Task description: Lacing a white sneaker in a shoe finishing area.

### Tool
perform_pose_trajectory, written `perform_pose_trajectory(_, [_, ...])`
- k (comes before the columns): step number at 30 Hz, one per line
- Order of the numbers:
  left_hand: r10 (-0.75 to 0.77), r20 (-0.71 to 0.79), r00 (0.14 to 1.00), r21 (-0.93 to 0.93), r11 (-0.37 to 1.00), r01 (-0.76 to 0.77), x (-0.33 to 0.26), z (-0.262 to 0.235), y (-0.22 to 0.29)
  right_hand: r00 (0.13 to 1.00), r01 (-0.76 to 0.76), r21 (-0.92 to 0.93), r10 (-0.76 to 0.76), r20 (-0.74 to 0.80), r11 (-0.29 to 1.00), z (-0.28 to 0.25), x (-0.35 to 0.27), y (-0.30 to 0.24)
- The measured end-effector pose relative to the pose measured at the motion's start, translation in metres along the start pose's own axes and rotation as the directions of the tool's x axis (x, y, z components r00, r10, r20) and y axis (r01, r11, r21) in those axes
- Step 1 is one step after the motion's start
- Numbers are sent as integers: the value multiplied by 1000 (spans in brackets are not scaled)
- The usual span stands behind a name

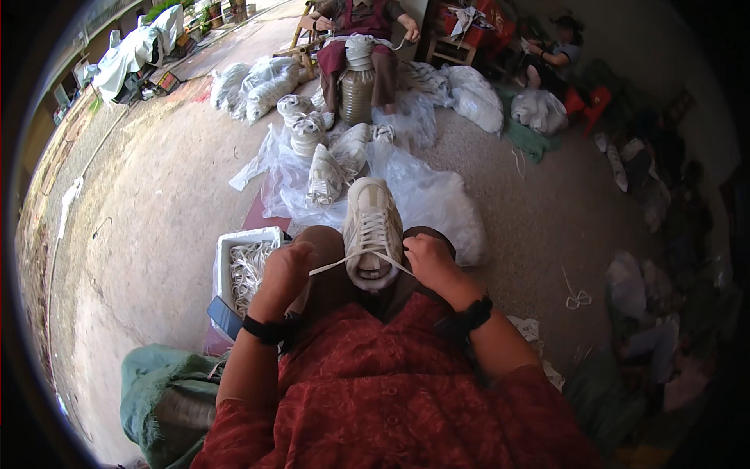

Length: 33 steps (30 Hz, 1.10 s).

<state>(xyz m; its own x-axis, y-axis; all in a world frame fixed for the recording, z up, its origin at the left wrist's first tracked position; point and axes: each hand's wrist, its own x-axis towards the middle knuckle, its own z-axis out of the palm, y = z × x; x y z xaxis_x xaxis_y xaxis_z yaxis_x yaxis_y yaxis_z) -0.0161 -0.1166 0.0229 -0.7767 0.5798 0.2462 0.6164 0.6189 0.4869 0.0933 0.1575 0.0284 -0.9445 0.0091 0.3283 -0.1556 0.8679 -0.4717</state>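
Note:
A white sneaker (373, 232) stands between my knees, toe pointing away from me, with its lace threaded up the front. From its top eyelets the two lace ends (332, 266) stretch out to either side. My left hand (287, 267) is closed around the left end, beside my left knee. On the other side my right hand (431, 259) grips the right end close to the shoe's collar. Both hands are curled, and the lace tips inside them are hidden.
A white foam box (222, 267) full of loose laces sits at my left. Ahead lie several sneakers (324, 173) on clear plastic bags (437, 202). A person (366, 19) sits opposite, another (558, 53) at the far right. A green sack (152, 391) rests lower left.

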Motion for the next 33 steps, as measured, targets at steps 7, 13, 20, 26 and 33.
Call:
perform_pose_trajectory(7, [178,196,964,170,962,-212,47,50,41,985,120,-273,-81,150,954,41,31,-10])
perform_pose_trajectory(13, [166,361,918,221,941,-257,57,36,51,950,163,-331,-58,307,929,26,47,-22])
perform_pose_trajectory(20, [90,247,965,221,964,-147,65,44,56,939,334,-262,-297,172,906,19,62,-31])
perform_pose_trajectory(26, [157,228,961,114,976,-186,70,44,47,981,194,-202,-193,21,960,34,62,-22])
perform_pose_trajectory(33, [429,22,903,148,892,-427,83,43,53,973,-226,166,215,80,960,24,30,-11])
